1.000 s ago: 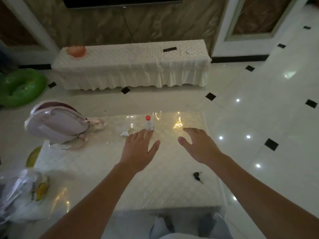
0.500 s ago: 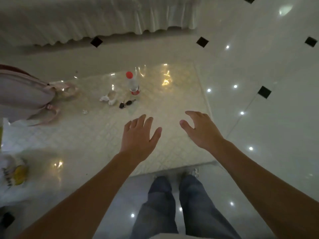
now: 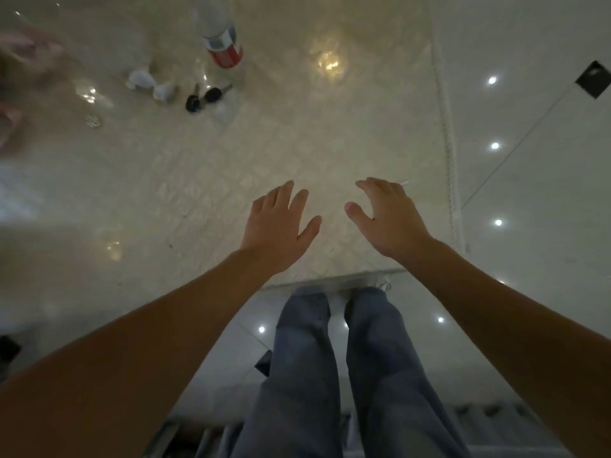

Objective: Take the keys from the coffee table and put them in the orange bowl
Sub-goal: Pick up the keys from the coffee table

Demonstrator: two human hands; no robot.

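Observation:
Black-headed keys lie on the coffee table, far from me at the upper left, just below a clear bottle. My left hand hovers palm down over the table's near edge with fingers spread, holding nothing. My right hand is beside it, also empty with fingers apart and slightly curled. Both hands are well short of the keys. The orange bowl is out of view.
A clear bottle with a red-and-white label stands behind the keys. Small white bits lie left of them. A pink bag shows at the left edge. My legs in blue jeans stand against the table's near edge, on glossy tiled floor.
The view has tilted further down and moved closer to the table; the bench and orange bowl left the view. Both hands stay open and empty, now over the near edge.

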